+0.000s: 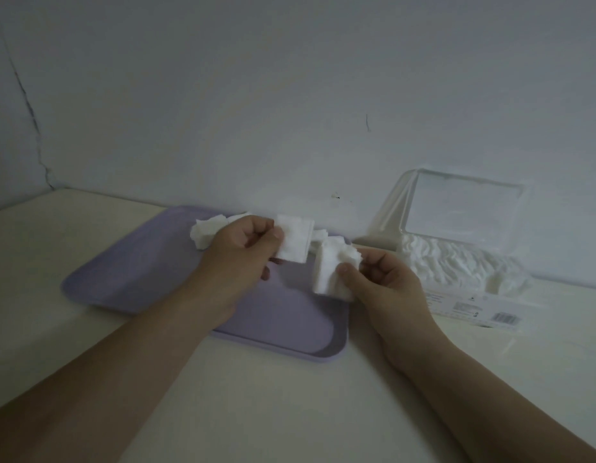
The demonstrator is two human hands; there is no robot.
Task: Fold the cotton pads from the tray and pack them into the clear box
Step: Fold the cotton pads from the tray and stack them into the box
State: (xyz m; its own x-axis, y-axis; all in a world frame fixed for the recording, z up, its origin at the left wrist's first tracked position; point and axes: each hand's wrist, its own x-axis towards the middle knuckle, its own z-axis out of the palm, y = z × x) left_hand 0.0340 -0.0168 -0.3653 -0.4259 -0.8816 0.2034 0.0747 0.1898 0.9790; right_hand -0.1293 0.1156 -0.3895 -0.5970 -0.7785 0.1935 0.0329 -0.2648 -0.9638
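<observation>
Head view: your two bare arms reach over a pale table (289, 412) that runs up against a grey wall (289, 95) with a dark crack down its left side. Next in size is the lilac tray (132, 279), lying flat on the table under your hands, mostly bare. To its right, close beside it, stands the clear box (463, 272) with its lid (463, 208) tipped up against the wall; white pads are packed in rows inside it. A label with a barcode (505, 318) shows on the box's front, but the print is too small to read. Your left hand (243, 248) is curled, thumb and fingers pinching one square cotton pad (294, 240) above the tray's far end. Your right hand (380, 279) pinches a small stack of pads (333, 269) by its edge, just beside the left one. A few loose pads (206, 232) lie on the tray's far rim behind your left hand.
</observation>
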